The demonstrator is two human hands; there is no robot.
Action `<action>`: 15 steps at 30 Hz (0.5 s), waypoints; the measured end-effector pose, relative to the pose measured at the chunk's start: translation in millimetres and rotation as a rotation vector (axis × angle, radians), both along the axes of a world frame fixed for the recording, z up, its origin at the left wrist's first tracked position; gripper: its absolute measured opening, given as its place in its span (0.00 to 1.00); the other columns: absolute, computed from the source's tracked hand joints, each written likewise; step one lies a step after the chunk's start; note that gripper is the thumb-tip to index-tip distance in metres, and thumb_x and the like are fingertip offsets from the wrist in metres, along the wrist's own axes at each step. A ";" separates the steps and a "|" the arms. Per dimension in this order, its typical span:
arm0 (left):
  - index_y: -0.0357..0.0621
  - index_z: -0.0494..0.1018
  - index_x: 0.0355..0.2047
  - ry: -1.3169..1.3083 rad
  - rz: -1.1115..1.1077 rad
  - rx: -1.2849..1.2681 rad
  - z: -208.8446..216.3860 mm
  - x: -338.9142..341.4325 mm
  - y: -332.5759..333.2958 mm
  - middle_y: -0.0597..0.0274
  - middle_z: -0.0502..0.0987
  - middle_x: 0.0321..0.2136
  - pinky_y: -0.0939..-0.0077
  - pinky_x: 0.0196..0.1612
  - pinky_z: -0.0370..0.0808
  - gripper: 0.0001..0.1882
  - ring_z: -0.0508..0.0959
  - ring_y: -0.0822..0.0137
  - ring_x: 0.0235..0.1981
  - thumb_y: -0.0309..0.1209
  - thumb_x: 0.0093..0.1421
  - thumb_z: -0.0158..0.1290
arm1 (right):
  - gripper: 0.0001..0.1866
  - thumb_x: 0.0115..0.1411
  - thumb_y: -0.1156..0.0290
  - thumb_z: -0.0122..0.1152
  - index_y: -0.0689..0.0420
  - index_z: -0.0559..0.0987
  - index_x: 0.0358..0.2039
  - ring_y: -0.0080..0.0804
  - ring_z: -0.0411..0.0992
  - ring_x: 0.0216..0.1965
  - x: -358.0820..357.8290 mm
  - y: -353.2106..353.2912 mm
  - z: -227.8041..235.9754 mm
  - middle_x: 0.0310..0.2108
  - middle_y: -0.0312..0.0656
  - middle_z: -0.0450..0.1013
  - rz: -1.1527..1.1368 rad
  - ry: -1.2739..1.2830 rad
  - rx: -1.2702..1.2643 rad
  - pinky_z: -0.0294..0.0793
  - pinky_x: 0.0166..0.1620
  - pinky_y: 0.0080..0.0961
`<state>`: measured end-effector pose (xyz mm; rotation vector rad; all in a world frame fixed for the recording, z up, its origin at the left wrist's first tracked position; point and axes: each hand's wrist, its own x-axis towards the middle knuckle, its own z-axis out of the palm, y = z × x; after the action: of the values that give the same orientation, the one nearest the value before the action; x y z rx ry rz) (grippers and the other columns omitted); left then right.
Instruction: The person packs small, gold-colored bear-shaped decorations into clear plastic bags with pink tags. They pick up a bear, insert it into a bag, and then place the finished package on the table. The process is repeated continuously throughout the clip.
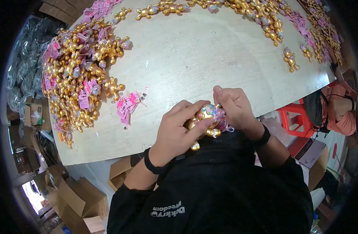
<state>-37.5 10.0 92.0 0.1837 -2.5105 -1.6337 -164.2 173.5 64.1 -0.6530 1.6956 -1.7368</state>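
Note:
Close to the table's front edge, my left hand is closed around a shiny gold bear figurine with a clear, multicoloured head. Gold limbs poke out below the fingers of that hand. My right hand is at the right side of the figurine's head, its fingers curled in a pinch and the thumb raised. A small metal bit shows between the head and those fingertips; what exactly they grip is hidden. To the left of my hands lies a small heap of pink printed tags with little metal ends.
A big pile of gold bear figurines with pink tags covers the table's left side. More figurines line the far edge. On the right, beyond the pale table, are a red plastic stool and another person's arm. Cardboard boxes stand lower left.

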 end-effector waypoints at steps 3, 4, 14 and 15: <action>0.39 0.80 0.51 0.014 -0.001 0.002 -3.6 0.2 0.4 0.54 0.77 0.31 0.71 0.36 0.74 0.22 0.78 0.62 0.30 0.38 0.60 0.66 | 0.29 0.76 0.58 0.51 0.60 0.69 0.18 0.12 0.60 0.22 0.7 0.9 -0.6 0.16 0.25 0.63 -0.009 -0.022 0.031 0.60 0.23 0.22; 0.39 0.80 0.51 0.019 -0.003 0.003 -4.7 0.2 0.9 0.54 0.77 0.31 0.70 0.35 0.74 0.22 0.78 0.62 0.30 0.38 0.60 0.66 | 0.29 0.76 0.58 0.51 0.60 0.69 0.18 0.12 0.60 0.22 0.9 1.8 -0.7 0.16 0.25 0.63 -0.015 -0.028 0.049 0.60 0.23 0.22; 0.40 0.80 0.50 0.038 0.022 -0.109 -2.9 -1.8 9.7 0.56 0.74 0.29 0.71 0.31 0.73 0.21 0.76 0.63 0.26 0.40 0.62 0.64 | 0.28 0.74 0.61 0.52 0.64 0.70 0.18 0.23 0.60 0.15 -6.2 2.9 5.0 0.12 0.41 0.63 -0.023 0.311 0.165 0.61 0.21 0.31; 0.40 0.80 0.50 0.025 0.020 -0.112 -0.8 -2.2 9.8 0.56 0.74 0.29 0.71 0.31 0.73 0.21 0.75 0.63 0.26 0.41 0.62 0.64 | 0.27 0.74 0.61 0.52 0.64 0.71 0.18 0.25 0.60 0.15 -7.3 3.0 7.4 0.12 0.42 0.63 -0.015 0.341 0.185 0.61 0.22 0.32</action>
<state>-39.6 19.8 91.1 0.1740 -2.5643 -1.4741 -171.4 176.5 71.5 -0.8905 2.0664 -1.5169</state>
